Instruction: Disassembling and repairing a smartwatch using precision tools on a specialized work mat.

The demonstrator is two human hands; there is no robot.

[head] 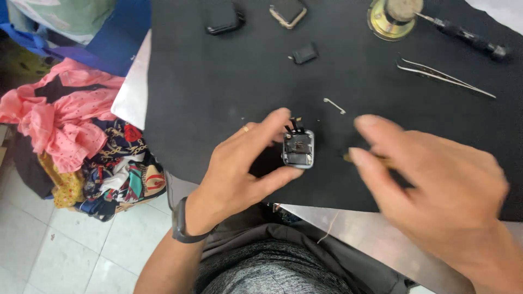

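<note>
On the black mat [218, 81] lie four small device parts [298, 148], one tweezers [444, 78], one screwdriver [468, 36], one speaker [393, 17].

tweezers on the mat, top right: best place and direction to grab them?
Judging by the pose, take the tweezers from above, pinching mid-length across both arms. They lie flat on the black mat, the joined end toward the screwdriver and the fine tips pointing right, so there is bare mat on both long sides. The right hand is the nearer one.
</note>
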